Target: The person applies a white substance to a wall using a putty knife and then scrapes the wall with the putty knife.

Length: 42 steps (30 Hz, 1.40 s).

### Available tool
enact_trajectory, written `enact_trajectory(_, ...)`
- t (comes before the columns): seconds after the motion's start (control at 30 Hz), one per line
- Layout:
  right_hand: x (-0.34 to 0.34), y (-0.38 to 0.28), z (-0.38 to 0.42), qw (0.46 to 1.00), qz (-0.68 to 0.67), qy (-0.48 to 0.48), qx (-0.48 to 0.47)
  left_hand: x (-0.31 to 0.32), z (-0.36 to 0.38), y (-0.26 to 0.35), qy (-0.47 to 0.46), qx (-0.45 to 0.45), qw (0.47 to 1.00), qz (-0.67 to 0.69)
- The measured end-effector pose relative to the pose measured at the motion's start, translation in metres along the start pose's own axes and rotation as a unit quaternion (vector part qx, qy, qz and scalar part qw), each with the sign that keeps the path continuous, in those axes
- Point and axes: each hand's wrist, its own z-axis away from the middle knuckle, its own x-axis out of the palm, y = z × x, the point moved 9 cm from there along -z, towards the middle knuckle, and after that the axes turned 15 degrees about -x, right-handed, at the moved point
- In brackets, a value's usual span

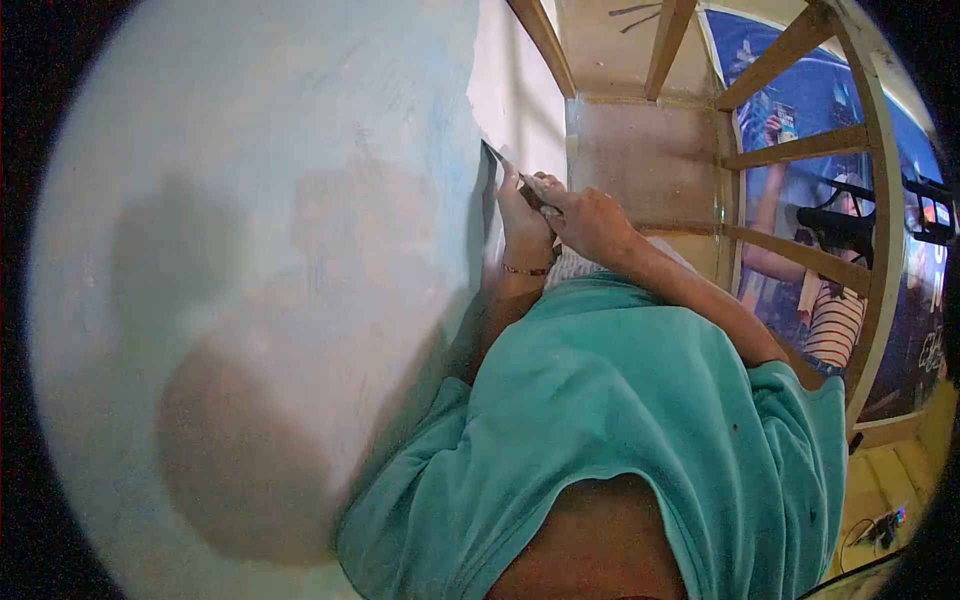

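Note:
A putty knife (507, 163) has its thin metal blade tip against the pale blue wall (400, 110), at the border with a bright white strip (532, 112). My right hand (592, 228) is closed round its dark handle, with whitish smears on the fingers. My left hand (524, 222), with a beaded bracelet at the wrist, sits close against the wall beside it. Its fingers are curled by the handle and seem to grip the same knife, though the overlap hides part of the hold. Pale patches cover the wall's blue surface.
A wooden frame with several crossbars (800, 152) stands at the right. Behind it are a blue printed banner (775, 65) and a person in a striped top (836, 322). Cables (880, 528) lie at lower right. Shadows fall across the wall.

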Motion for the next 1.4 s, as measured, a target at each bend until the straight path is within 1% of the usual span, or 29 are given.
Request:
enact_trajectory(0.03, 0.001, 0.006, -0.004, 1.000, 0.006, -0.026, 0.017, 0.005, -0.002, 0.003, -0.001, 0.001, 1.000, -0.003)
enact_trajectory(0.07, 0.000, 0.006, -0.007, 1.000, 0.009, -0.016, 0.011, 0.005, 0.001, 0.003, -0.003, 0.003, 1.000, -0.007)
enact_trajectory(0.17, 0.008, 0.010, -0.009, 1.000, 0.023, 0.004, -0.003, 0.006, 0.005, 0.005, -0.006, 0.023, 0.996, -0.082)
enact_trajectory(0.27, 0.006, 0.007, -0.006, 1.000, 0.030, 0.000, -0.001, 0.004, 0.007, 0.008, 0.032, 0.034, 0.994, -0.098)
enact_trajectory(0.37, 0.002, 0.004, -0.004, 1.000, 0.016, -0.008, 0.020, 0.011, 0.010, 0.004, 0.017, 0.035, 0.999, -0.015)
enact_trajectory(0.47, -0.001, 0.008, -0.006, 0.999, 0.011, -0.019, 0.040, 0.012, 0.011, -0.001, 0.053, -0.005, 0.998, 0.036)
enact_trajectory(0.57, -0.001, 0.009, -0.008, 0.998, 0.044, -0.027, 0.030, 0.007, -0.001, -0.007, 0.017, -0.058, 0.998, 0.034)
enact_trajectory(0.63, -0.005, 0.003, -0.006, 0.996, 0.070, -0.044, 0.012, 0.009, 0.001, -0.008, 0.008, -0.051, 0.997, 0.050)
enact_trajectory(0.67, -0.011, -0.002, -0.004, 0.997, 0.062, -0.034, 0.012, 0.013, 0.003, -0.009, 0.003, -0.046, 0.997, 0.057)
enact_trajectory(0.73, -0.022, -0.011, -0.005, 0.999, 0.048, -0.014, 0.011, 0.013, -0.002, -0.005, -0.023, -0.024, 0.999, 0.004)
enact_trajectory(0.77, -0.022, -0.009, -0.005, 0.998, 0.047, -0.024, 0.024, 0.021, 0.001, -0.003, -0.035, -0.013, 0.999, -0.019)
enact_trajectory(0.83, -0.018, -0.002, -0.006, 0.996, 0.051, -0.053, 0.041, 0.020, 0.005, 0.000, 0.040, 0.006, 0.999, 0.014)
enact_trajectory(0.87, -0.018, 0.001, -0.008, 0.997, 0.048, -0.048, 0.039, 0.018, 0.011, 0.000, 0.077, 0.017, 0.996, 0.035)
enact_trajectory(0.93, -0.014, 0.006, -0.018, 0.998, 0.033, -0.035, 0.040, 0.019, 0.004, 0.008, 0.066, 0.024, 0.997, -0.010)
enact_trajectory(0.97, -0.008, 0.005, -0.020, 0.999, 0.031, -0.022, 0.024, 0.014, 0.000, 0.013, 0.058, 0.027, 0.997, -0.035)
enact_trajectory(1.03, -0.009, 0.007, -0.020, 1.000, 0.022, 0.009, 0.003, 0.004, -0.013, 0.009, 0.042, -0.015, 0.999, 0.019)
enact_trajectory(1.07, -0.012, 0.005, -0.019, 1.000, 0.027, 0.007, -0.003, 0.002, -0.020, 0.004, 0.032, -0.037, 0.998, 0.045)
enact_trajectory(1.1, -0.012, 0.003, -0.017, 0.999, 0.031, 0.003, -0.008, 0.005, -0.012, 0.006, 0.056, -0.002, 0.998, 0.015)
enact_trajectory(1.13, -0.013, 0.001, -0.015, 0.999, 0.032, -0.001, -0.015, 0.011, -0.006, 0.004, 0.052, -0.001, 0.998, 0.023)
enact_trajectory(1.23, -0.013, 0.004, -0.008, 0.998, 0.014, -0.052, 0.035, 0.013, 0.001, 0.000, 0.043, 0.002, 0.997, 0.058)
enact_trajectory(1.27, -0.010, 0.005, -0.008, 0.999, 0.011, -0.037, 0.020, 0.012, -0.004, 0.004, 0.030, 0.000, 0.998, 0.064)
enact_trajectory(1.33, -0.014, 0.007, -0.023, 0.999, 0.015, 0.022, -0.035, 0.015, -0.013, 0.008, -0.016, -0.013, 0.998, 0.063)
enact_trajectory(1.37, -0.019, 0.006, -0.024, 0.999, 0.025, -0.031, 0.019, 0.014, -0.018, 0.005, -0.027, -0.020, 0.997, 0.066)
enact_trajectory(1.4, -0.020, 0.010, -0.024, 0.998, 0.040, -0.038, 0.016, 0.014, -0.026, 0.003, -0.045, -0.035, 0.996, 0.072)
